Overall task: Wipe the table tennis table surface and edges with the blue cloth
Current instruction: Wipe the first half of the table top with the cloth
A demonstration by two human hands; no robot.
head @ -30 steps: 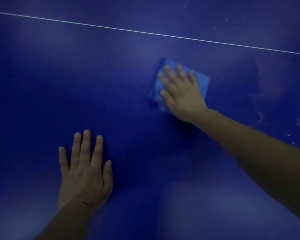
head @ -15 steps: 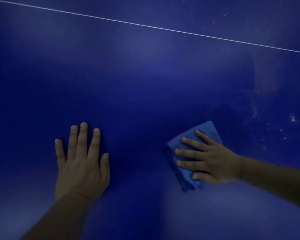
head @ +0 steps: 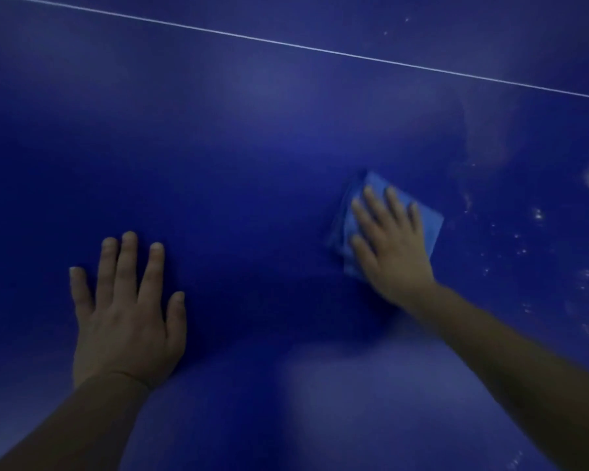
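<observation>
my right hand [head: 393,248] is lying flat on the folded blue cloth [head: 429,226], fingers straight and slightly spread, pressing it against the dark blue table tennis table [head: 252,137]. the cloth is sitting on the right half of the view, well apart from the thin white line [head: 286,45] slanting across the far surface. my left hand [head: 126,311] is resting palm down on the bare tabletop, fingers spread and holding nothing. pale specks [head: 538,215] are dotting the surface just beyond the cloth on the right.
</observation>
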